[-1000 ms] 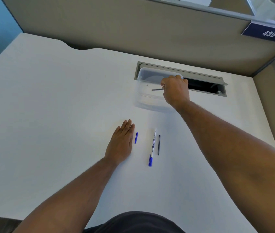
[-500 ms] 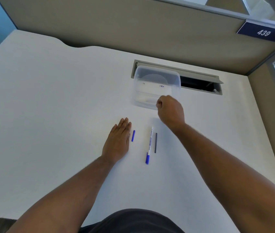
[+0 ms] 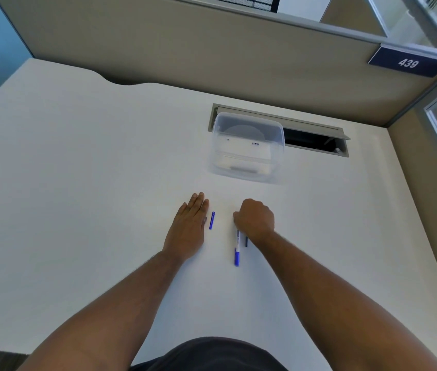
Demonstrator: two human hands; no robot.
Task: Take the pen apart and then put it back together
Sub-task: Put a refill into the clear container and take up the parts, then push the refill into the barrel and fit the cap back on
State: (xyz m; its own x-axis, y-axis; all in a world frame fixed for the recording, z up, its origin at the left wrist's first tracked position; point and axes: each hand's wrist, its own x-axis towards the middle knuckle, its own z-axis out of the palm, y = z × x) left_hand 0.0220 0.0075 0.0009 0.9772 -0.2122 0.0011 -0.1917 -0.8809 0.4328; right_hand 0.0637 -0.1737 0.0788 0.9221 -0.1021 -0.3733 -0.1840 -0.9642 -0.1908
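A white pen barrel with a blue end (image 3: 237, 250) lies on the white desk (image 3: 91, 183), pointing away from me. A thin dark refill (image 3: 246, 241) lies just right of it, mostly hidden. My right hand (image 3: 255, 219) is curled knuckles-up over the far ends of both; whatever is under its fingers is hidden. A small blue cap piece (image 3: 212, 220) lies to the left, beside the fingers of my left hand (image 3: 188, 228), which rests flat on the desk with nothing in it.
A clear plastic container (image 3: 244, 167) stands behind the pen parts, partly over an open cable slot (image 3: 316, 141) in the desk. A beige partition (image 3: 212, 57) with a blue "439" sign (image 3: 407, 62) bounds the back and right.
My right hand has come back from the container, fingers closed, to the far end of the pen barrel. The left hand and the pen parts have stayed put.
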